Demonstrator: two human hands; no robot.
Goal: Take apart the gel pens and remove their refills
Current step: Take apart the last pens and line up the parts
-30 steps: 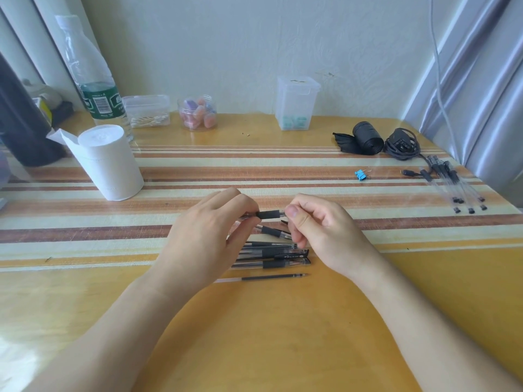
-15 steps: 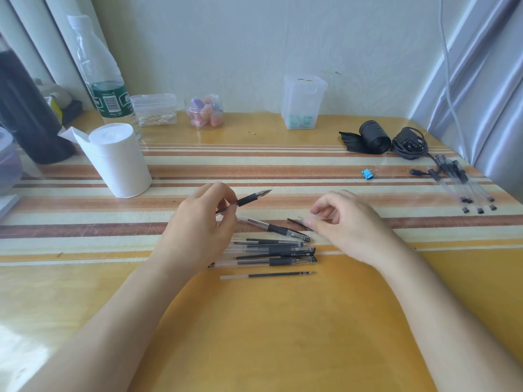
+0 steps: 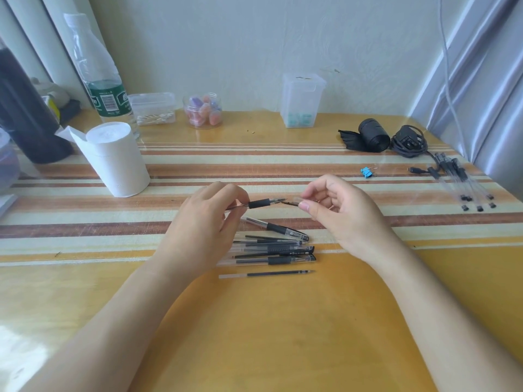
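1. Since half a second ago, the right hand (image 3: 343, 215) has raised the cap (image 3: 294, 202) level with the pen tip, and the pen lies flatter.
2. A loose refill (image 3: 268, 273) lies on the table (image 3: 283, 335), just at 6 o'clock of the pen pile (image 3: 271, 251).
3. Left hand (image 3: 209, 222): fingers and thumb pinch the uncapped gel pen (image 3: 259, 204), tip pointing to 3 o'clock.
4. Right hand: thumb and forefinger pinch the cap, just beside the tip.
5. Far: binder clip (image 3: 367, 172) at 1 o'clock, clear pen barrels (image 3: 464, 185) at 2 o'clock, tissue roll (image 3: 116, 159) at 10 o'clock.
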